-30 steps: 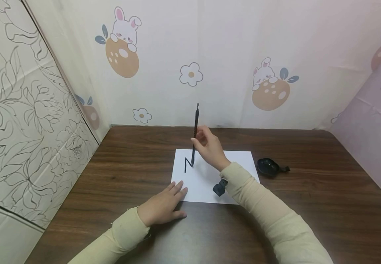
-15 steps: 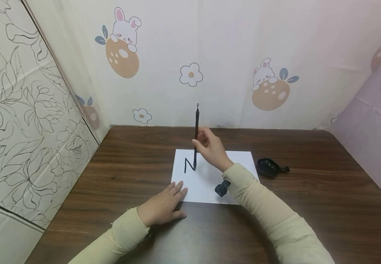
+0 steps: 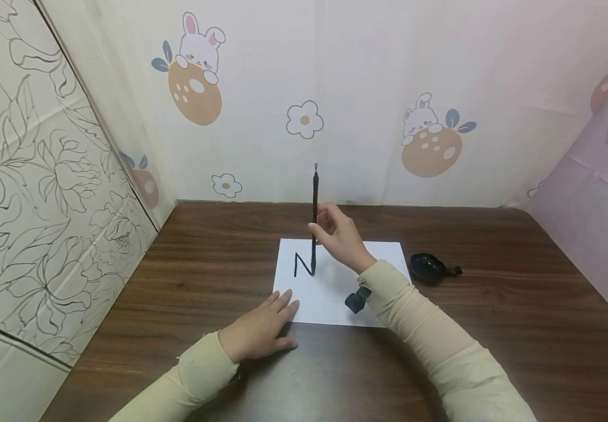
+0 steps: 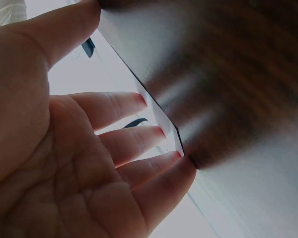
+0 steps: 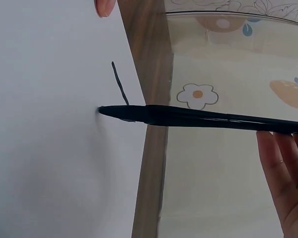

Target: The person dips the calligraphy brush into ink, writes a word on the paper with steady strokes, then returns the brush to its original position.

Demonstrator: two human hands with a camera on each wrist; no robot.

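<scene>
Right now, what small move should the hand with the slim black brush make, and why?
Perhaps the right hand should draw the slim black brush up the white rectangular paper: its tip sits where the slanting black line ends; no second upright stroke shows.

Right hand (image 3: 340, 237) pinching upright brush (image 3: 315, 196), left hand (image 3: 258, 331) touching paper (image 3: 322, 302)

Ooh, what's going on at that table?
Somebody is doing brush-and-paper work. Their right hand holds a dark brush nearly upright, with its tip down on a white sheet. It sits at the end of a black zigzag line. Their left hand rests at the sheet's near left corner. A small black dish is on the table, to the right of the sheet.
</scene>
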